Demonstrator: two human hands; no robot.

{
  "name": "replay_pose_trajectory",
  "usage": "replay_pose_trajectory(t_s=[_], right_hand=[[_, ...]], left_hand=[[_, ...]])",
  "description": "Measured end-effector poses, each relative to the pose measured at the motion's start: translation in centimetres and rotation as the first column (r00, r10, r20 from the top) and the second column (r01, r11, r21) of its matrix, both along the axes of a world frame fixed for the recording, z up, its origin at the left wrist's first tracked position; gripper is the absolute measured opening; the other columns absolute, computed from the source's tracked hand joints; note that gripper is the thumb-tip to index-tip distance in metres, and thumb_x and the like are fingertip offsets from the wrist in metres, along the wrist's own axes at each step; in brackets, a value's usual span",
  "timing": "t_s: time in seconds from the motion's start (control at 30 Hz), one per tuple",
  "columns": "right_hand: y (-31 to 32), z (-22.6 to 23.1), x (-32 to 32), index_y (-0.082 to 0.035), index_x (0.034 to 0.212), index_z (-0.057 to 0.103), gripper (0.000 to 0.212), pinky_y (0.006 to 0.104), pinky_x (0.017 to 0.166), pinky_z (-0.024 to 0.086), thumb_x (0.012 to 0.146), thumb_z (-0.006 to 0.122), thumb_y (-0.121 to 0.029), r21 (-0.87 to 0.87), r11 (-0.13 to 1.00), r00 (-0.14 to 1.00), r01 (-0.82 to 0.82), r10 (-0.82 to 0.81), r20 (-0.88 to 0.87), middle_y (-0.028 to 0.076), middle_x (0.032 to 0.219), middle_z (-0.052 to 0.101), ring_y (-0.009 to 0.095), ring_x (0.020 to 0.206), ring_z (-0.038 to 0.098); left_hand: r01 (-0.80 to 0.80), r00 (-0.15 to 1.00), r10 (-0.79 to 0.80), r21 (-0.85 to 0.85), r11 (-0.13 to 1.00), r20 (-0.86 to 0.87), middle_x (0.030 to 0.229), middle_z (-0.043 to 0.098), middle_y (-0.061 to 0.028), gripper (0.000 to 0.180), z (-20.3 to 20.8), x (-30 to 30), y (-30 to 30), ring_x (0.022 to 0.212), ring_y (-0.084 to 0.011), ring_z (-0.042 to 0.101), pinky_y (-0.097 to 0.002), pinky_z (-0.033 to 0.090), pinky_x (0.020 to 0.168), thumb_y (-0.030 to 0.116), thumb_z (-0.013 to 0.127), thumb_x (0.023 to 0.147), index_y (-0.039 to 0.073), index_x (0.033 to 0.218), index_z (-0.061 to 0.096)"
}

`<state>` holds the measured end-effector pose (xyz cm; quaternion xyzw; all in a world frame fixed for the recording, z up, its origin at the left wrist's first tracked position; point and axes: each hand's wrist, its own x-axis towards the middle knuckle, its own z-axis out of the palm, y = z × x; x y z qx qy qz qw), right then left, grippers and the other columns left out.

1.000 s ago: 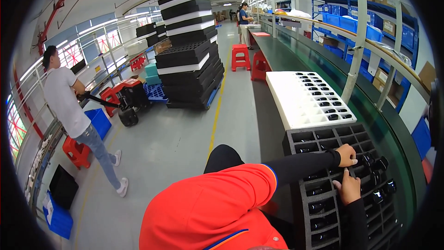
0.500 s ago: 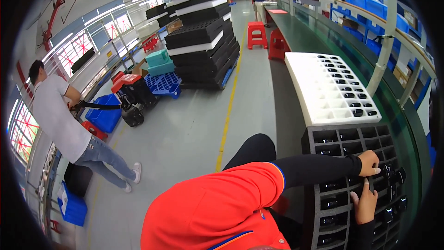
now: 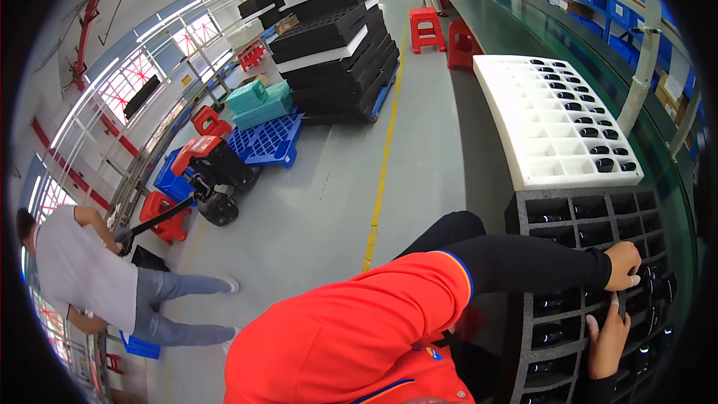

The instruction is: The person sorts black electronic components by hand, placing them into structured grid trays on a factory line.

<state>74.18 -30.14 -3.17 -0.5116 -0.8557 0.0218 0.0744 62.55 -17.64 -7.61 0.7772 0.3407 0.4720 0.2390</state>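
Observation:
A dark grey foam tray [image 3: 521, 277] with divided compartments lies at the lower right, with glossy black rounded parts [image 3: 550, 333] in many of them. Over its right half, my left hand [image 3: 622, 265] reaches in from the left in a black sleeve. Its fingers are curled down at a compartment beside more black parts; what they grip, if anything, is hidden. Just below, my right hand [image 3: 609, 340] rests on the foam dividers, thumb spread away from the stretched forefinger. The other fingers of that hand are partly hidden at the tray.
A white foam tray [image 3: 535, 161] with black parts in its right columns adjoins the far end, on the green bench [image 3: 516, 19]. A metal post [image 3: 639, 78] rises beside it. To the left are stacked foam trays [image 3: 336, 67], a pallet truck [image 3: 217, 168] and a person [image 3: 90, 269].
The whole view has shifted, so trays and hands appear farther right. My hands stay at nearly the same compartments. The person by the pallet truck has turned and stepped nearer.

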Motion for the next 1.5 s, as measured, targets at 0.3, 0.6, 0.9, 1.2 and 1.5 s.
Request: replay_pose_trajectory(t_s=[0.3, 0.6, 0.9, 1.2, 1.5], right_hand=[[0.4, 1.1, -0.5, 0.004, 0.125, 0.037, 0.054, 0.0444, 0.099, 0.030, 0.080, 0.061, -0.014, -0.081, 0.993, 0.996, 0.086, -0.084, 0.034, 0.022, 0.116, 0.051, 0.039, 0.104, 0.047], [0.8, 1.1, 1.0, 0.006, 0.112, 0.047, 0.049, 0.0432, 0.086, 0.037, 0.075, 0.066, -0.021, 0.111, 0.993, 0.995, 0.045, -0.034, -0.091, 0.021, 0.090, 0.058, 0.038, 0.090, 0.053], [5.0, -0.9, 5.7, -0.005, 0.119, 0.048, 0.055, 0.0440, 0.086, 0.035, 0.081, 0.055, -0.044, 0.138, 0.982, 0.985, 0.130, -0.112, -0.131, 0.009, 0.083, 0.063, 0.024, 0.087, 0.060], [9.1, -1.7, 9.0, -0.007, 0.095, 0.061, 0.036, 0.0446, 0.093, 0.033, 0.076, 0.061, -0.037, 0.079, 0.920, 0.910, 0.384, -0.363, -0.202, 0.010, 0.087, 0.064, 0.027, 0.088, 0.059], [7.5, -3.1, 10.6, -0.010, 0.106, 0.059, 0.048, 0.0441, 0.097, 0.028, 0.074, 0.062, -0.045, 0.265, 0.948, 0.952, 0.174, -0.092, -0.293, 0.007, 0.081, 0.065, 0.022, 0.084, 0.060]], left_hand=[[0.001, 0.993, 0.015, 0.137, 0.991, -0.118, 0.070, 0.059, -0.0122, 0.012, -0.1, 0.4, 0.6, 0.078, -0.0305, 0.054, -0.0384, 0.044, 0.074, 0.013, 0.063, 0.065, 0.003, 0.060, 0.060], [0.162, 0.986, -0.168, 0.228, 0.960, 0.008, 0.081, 0.056, -0.0114, 0.012, 0.4, 2.5, 1.5, 0.084, -0.0315, 0.052, -0.0397, 0.042, 0.078, 0.014, 0.064, 0.067, 0.005, 0.073, 0.059], [0.764, 0.633, -0.676, -0.165, 0.623, 0.377, 0.109, 0.056, -0.0095, 0.020, 11.9, 8.5, 2.7, 0.096, -0.0173, 0.058, -0.0296, 0.046, 0.083, 0.007, 0.050, 0.088, 0.000, 0.106, 0.055], [0.780, -0.537, -0.626, 0.051, -0.624, 0.565, 0.128, 0.034, -0.0345, 0.079, 18.1, 11.5, -4.8, 0.079, -0.0443, 0.062, -0.0515, 0.045, 0.084, 0.064, 0.023, 0.087, 0.007, 0.140, 0.011], [0.420, -0.576, -0.188, 0.090, -0.903, 0.796, 0.131, 0.005, -0.0468, 0.086, 17.9, 8.3, -4.7, 0.103, -0.0522, 0.050, -0.0518, 0.042, 0.089, 0.062, 0.040, 0.084, 0.014, 0.143, 0.001]])
